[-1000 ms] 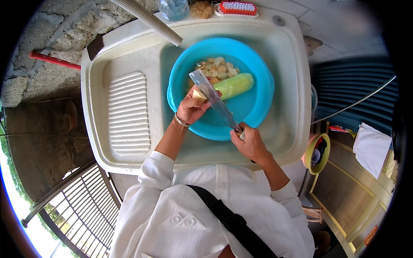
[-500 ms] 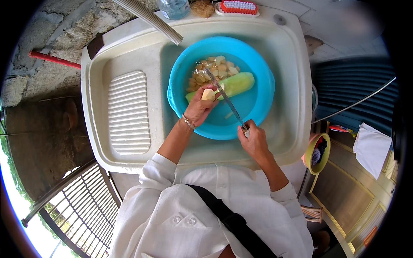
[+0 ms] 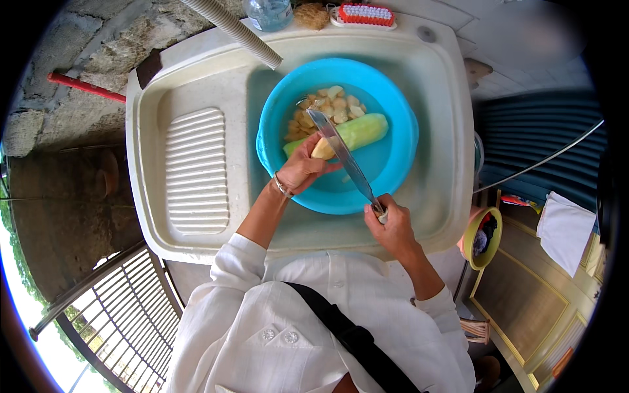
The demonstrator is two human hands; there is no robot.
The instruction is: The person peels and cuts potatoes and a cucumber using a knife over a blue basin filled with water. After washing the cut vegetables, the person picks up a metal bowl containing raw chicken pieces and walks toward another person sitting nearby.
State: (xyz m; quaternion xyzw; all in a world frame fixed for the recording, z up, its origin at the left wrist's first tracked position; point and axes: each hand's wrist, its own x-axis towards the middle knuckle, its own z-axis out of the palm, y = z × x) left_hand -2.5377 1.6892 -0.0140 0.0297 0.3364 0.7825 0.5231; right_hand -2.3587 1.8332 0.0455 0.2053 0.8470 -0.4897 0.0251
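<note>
Over a blue plastic basin [image 3: 401,173] of water, my left hand [image 3: 303,170] is closed around a pale yellow peeled potato [image 3: 322,150]. My right hand [image 3: 393,228] grips the handle of a long knife [image 3: 354,170]. Its blade slants up and left across the potato, with the flat side showing; I cannot tell how deep the edge sits. Beneath lies a long, pale green peeled gourd [image 3: 368,130], its middle partly hidden by the blade and its left part by my left hand. Several pale cut chunks [image 3: 335,105] rest in the water beyond it.
The basin stands in a white sink [image 3: 452,124] with a ribbed drainboard [image 3: 196,170] on the left. A grey corrugated hose [image 3: 239,36] hangs over the back. Along the back rim are a clear bottle [image 3: 268,14], a brown scrubber [image 3: 311,16] and a red brush [image 3: 365,14].
The knife's blade has turned to show more of its flat side and now crosses the potato. My right hand has shifted slightly right and nearer to me. The potato has tilted in my left hand.
</note>
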